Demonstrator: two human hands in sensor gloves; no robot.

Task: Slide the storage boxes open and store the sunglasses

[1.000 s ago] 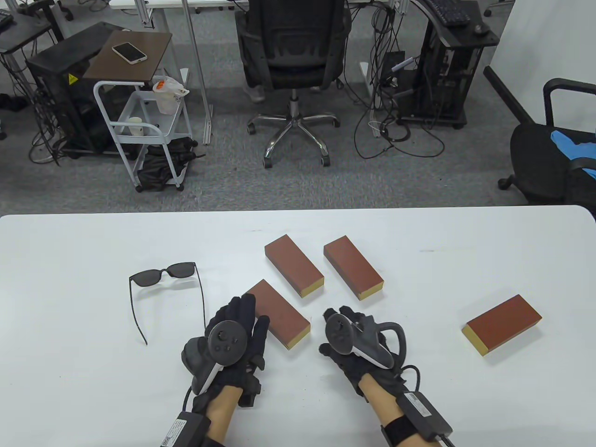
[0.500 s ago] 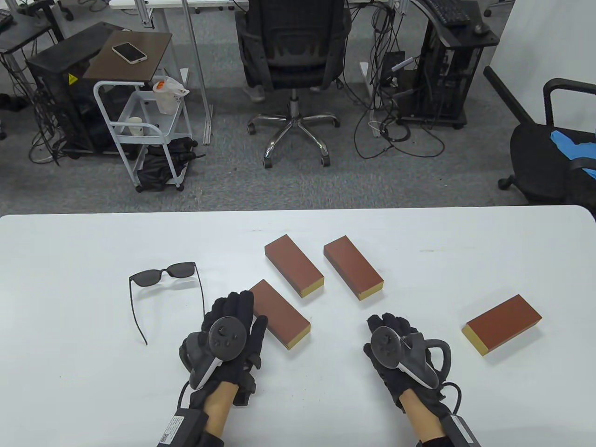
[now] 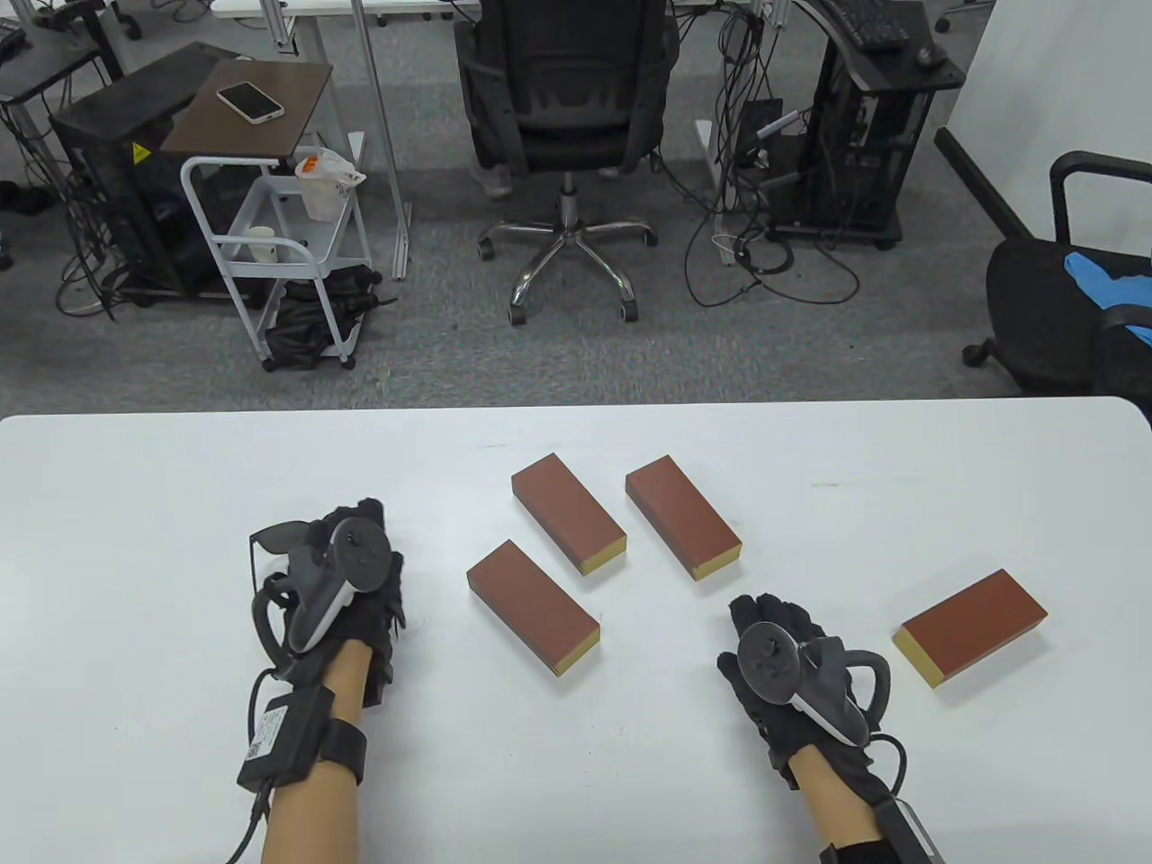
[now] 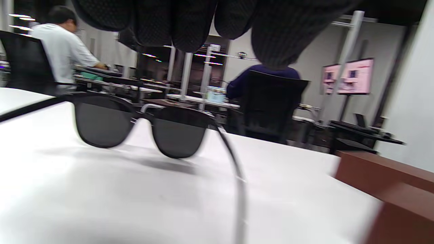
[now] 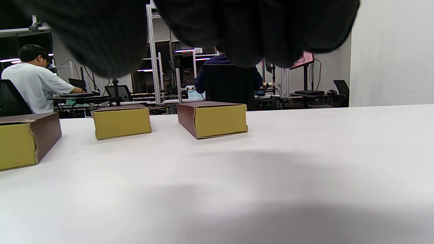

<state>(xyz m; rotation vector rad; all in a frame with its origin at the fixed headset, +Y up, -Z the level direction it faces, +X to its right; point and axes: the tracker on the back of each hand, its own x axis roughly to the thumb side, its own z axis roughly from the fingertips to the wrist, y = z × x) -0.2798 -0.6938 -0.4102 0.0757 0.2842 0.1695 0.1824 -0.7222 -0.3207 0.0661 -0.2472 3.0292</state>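
One pair of sunglasses (image 4: pixel 142 127) sits on the tabletop (image 3: pixel 135 720) under the loose-fingered, empty left hand (image 3: pixel 346 576); they look light and scratch-prone, so I'd pinch the frame bridge, not the lenses.

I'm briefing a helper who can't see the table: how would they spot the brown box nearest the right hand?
On the white table, find the right hand. The lone box lies just to its right. Three other boxes cluster mid-table; this one sits apart, yellow end facing left.

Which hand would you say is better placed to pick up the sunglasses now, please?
The left hand: it hovers directly over the sunglasses, while the right hand sits across the table beside the rightmost box.
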